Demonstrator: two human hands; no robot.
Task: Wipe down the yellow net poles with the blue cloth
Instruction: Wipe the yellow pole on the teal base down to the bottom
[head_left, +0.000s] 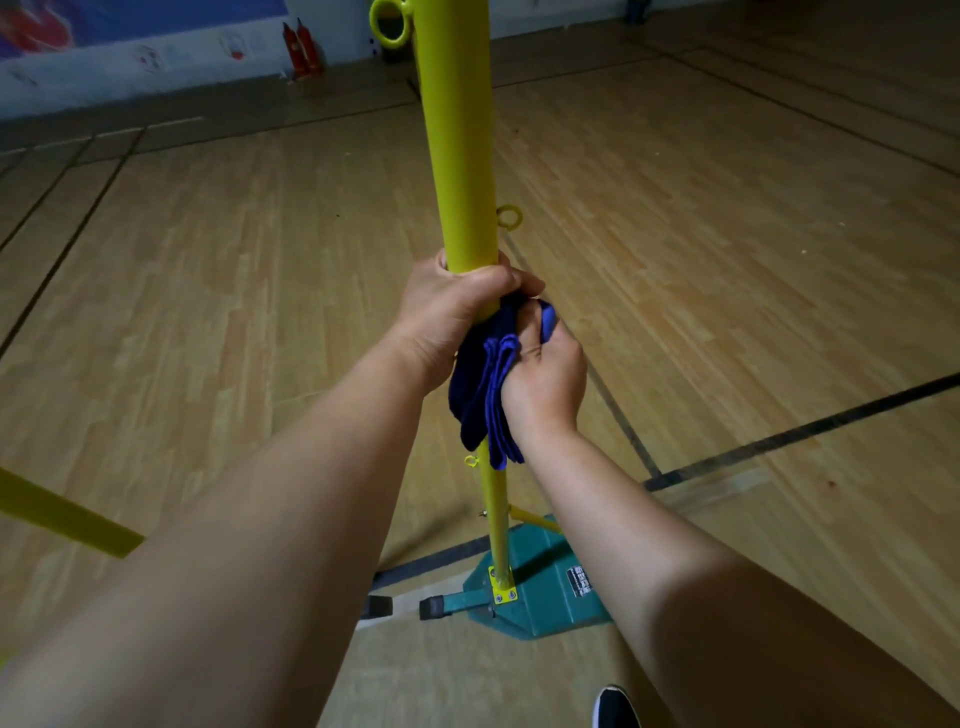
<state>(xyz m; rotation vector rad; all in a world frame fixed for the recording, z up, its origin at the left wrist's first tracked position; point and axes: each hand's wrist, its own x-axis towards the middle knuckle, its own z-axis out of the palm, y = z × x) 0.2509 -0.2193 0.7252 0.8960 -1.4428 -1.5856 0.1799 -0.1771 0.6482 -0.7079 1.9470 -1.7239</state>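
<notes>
A yellow bar (67, 514) slants in from the frame's left edge, well left of the yellow net pole (457, 156), which stands upright at the centre of a wooden gym floor (208, 312) marked with dark lines. Two red objects (301, 49) stand by the far wall, left of the pole's top, where a yellow ring (387, 21) juts out. The left hand (452, 306) wraps its fingers round the pole about halfway up, gripping it. Just below and to the right, the right hand (545, 371) clutches a folded blue cloth (485, 384) against the pole, its loose folds hanging down. A small yellow eyelet (510, 216) sticks out on the pole's right, above the hands. The pole's foot is bolted to a green base (545, 587) on the floor. Right of the base, at the bottom edge, a dark shoe (615, 706) shows.
</notes>
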